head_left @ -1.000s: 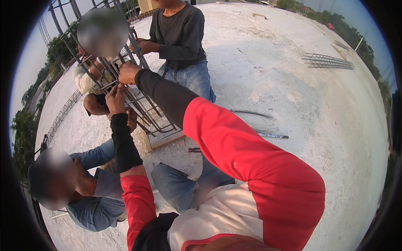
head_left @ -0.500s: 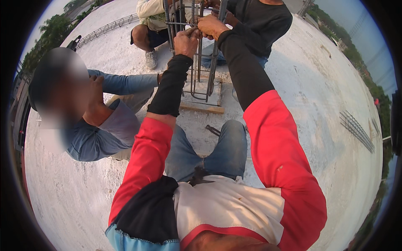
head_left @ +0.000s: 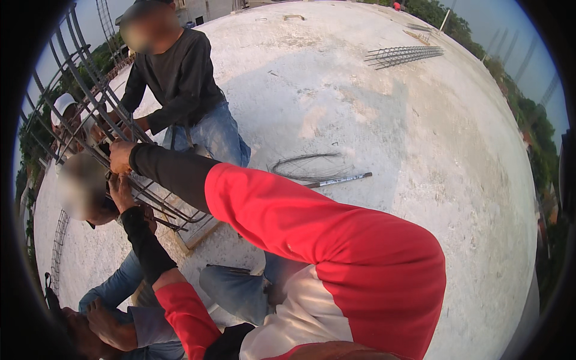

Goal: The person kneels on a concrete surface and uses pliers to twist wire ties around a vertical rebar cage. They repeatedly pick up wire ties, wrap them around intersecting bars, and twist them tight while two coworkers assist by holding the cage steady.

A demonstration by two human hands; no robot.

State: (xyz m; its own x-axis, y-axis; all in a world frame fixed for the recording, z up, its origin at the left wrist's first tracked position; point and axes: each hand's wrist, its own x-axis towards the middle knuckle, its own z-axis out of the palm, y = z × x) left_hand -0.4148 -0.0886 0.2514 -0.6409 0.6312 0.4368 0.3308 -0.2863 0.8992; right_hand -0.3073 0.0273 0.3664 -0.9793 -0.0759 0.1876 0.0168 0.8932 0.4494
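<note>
An upright rebar cage [head_left: 90, 90] of long bars and cross ties stands at the left, and both my hands are at its side. My right hand [head_left: 122, 157] is closed against the bars, its fingertips partly hidden. Just below it, my left hand [head_left: 122, 191] has its fingers bent and pressed together at the cage. What either hand pinches is too small and too covered to make out. The cage's lower end stands by a wooden frame [head_left: 195, 235] on the pale slab [head_left: 468, 180].
A person in a dark shirt [head_left: 183, 75] kneels beyond the cage; others crowd around it at left. A coil of thin wire [head_left: 309, 165] and a slim tube [head_left: 341, 180] lie on the slab. A dark tool [head_left: 228, 269] is near my legs. Rebar lattice [head_left: 405, 56] lies farther off.
My view has swung to the right, so the cage and my hands now appear at the left. The wire coil and tube have come into view. Both hands remain at the cage.
</note>
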